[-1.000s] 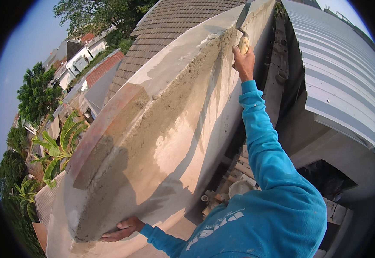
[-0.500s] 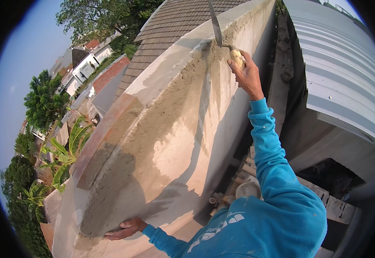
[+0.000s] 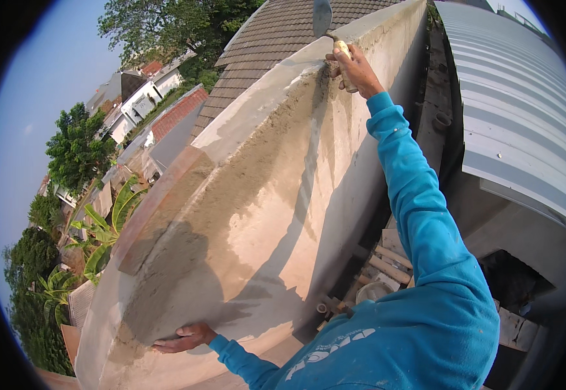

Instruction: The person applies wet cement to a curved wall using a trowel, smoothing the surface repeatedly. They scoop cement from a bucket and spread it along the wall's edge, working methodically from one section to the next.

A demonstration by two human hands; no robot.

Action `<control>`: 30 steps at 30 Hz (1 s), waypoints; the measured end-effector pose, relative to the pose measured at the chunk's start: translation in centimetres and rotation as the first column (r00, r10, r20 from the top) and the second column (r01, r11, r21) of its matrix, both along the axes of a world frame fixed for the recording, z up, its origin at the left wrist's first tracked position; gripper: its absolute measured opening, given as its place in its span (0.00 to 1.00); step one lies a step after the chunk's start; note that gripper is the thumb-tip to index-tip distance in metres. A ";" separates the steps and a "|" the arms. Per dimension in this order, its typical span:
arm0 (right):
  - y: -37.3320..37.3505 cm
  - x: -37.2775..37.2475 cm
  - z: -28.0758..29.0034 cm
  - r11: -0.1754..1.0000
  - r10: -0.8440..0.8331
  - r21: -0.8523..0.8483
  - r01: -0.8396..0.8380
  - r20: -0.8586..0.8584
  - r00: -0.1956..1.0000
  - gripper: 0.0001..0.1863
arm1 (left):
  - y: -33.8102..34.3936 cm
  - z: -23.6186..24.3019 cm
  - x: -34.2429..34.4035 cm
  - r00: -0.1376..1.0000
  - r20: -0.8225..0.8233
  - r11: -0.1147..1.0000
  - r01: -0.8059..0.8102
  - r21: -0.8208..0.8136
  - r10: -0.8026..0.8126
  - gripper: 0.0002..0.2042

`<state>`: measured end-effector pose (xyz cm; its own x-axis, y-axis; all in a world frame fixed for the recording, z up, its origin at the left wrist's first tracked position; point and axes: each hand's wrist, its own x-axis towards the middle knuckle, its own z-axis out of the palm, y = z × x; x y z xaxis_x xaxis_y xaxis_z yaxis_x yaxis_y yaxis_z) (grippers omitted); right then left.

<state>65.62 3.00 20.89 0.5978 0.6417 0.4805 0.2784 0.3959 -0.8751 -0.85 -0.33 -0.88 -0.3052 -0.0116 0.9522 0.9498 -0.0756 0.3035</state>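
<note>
A trowel [image 3: 322,18] is held at the upper centre of the frame, its pale handle wrapped by the fingers of the right hand [image 3: 359,71] and its blade pointed toward the top edge. At the lower left, the left hand [image 3: 185,338] is laid along the plastered wall [image 3: 263,224] with its fingers stretched out; whether weight is borne by it cannot be told. A rough band of damp mortar [image 3: 250,166] is seen running below the wall's upper edge, with a reddish-brown board [image 3: 163,208] set along that edge, left of centre.

For neat work, the blade would best be drawn at a shallow angle, in long, even strokes and under light pressure, so that no mortar is dragged off. The board should not be knocked, and overreaching should be avoided.
</note>
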 end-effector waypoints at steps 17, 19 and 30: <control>-0.5 1.3 1.2 0.997 0.005 0.074 -0.001 -0.054 0.999 0.31 | 0.1 0.3 0.6 1.000 0.001 1.000 0.005 0.016 -0.005 0.32; -1.1 1.0 0.6 0.993 -0.060 0.104 0.062 -0.024 0.998 0.31 | 0.0 0.3 0.4 1.000 -0.001 1.000 0.004 0.012 -0.004 0.33; -5.5 -7.2 -12.7 0.935 -0.334 0.056 0.350 -0.196 0.922 0.20 | -0.4 1.1 1.7 0.999 -0.021 0.999 0.026 0.022 -0.026 0.31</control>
